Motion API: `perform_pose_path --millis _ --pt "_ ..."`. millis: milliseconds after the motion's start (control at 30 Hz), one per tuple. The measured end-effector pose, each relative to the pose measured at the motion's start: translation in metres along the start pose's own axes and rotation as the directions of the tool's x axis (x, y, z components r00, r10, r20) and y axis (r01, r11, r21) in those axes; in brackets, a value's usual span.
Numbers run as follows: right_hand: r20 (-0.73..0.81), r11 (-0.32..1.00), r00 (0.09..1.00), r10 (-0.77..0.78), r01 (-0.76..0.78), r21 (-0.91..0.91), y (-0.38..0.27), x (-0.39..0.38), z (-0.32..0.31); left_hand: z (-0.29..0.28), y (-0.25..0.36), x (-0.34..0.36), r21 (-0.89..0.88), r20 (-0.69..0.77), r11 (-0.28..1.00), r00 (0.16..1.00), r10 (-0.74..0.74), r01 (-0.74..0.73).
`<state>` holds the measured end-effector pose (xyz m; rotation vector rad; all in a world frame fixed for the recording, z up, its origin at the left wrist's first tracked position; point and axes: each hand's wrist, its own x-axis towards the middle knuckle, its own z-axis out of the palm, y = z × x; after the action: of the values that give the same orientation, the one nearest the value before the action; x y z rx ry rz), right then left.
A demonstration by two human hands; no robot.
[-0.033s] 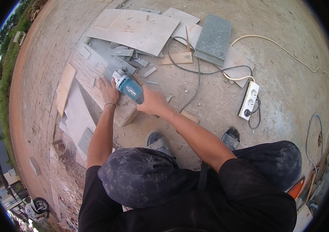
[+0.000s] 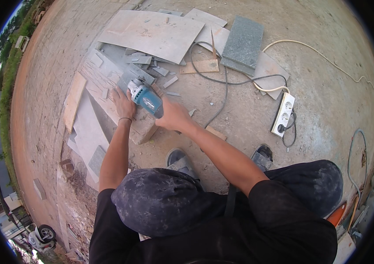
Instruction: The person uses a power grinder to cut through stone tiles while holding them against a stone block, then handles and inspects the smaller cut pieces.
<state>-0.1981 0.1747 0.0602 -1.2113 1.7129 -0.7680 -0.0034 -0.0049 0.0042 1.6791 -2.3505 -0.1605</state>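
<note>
1. Apparent step: cutting a tile (image 2: pixel 127 77) ahead of the hands; right hand (image 2: pixel 172 115) clamped on the grinder (image 2: pixel 148 100), left hand (image 2: pixel 126 105) flat beside its head.
2. Next move seemingly calls for steady guidance, left fingers kept clear.
3. Counted: one grinder; one power strip (image 2: pixel 288 104), right of both hands; two shoes (image 2: pixel 179 159).

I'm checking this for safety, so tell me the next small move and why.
Probably slide the left hand a little back from the angle grinder: it lies bare, close beside the tool's silver head, while the right hand grips the tool's rear.
</note>
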Motion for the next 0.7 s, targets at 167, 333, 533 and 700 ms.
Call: perform_pose_path --millis 167,333,533,700 --pt "-0.011 1.000 1.000 -0.004 0.004 -0.007 -0.009 0.003 -0.001 0.001 -0.008 0.000 0.049 -0.013 0.998 0.999 0.037 -0.037" --pt "-0.023 1.000 1.000 -0.001 0.001 -0.008 -0.009 0.009 -0.001 0.003 -0.006 0.000 0.065 -0.011 0.997 0.999 0.044 -0.043" --pt "-0.037 1.000 0.999 0.001 -0.002 -0.023 -0.013 0.015 0.003 0.002 -0.010 0.000 0.048 -0.016 0.998 0.999 0.050 -0.049" --pt "-0.014 1.000 1.000 -0.006 0.006 -0.026 -0.017 0.020 0.002 0.002 -0.012 0.000 0.030 -0.012 0.999 0.999 0.040 -0.040"
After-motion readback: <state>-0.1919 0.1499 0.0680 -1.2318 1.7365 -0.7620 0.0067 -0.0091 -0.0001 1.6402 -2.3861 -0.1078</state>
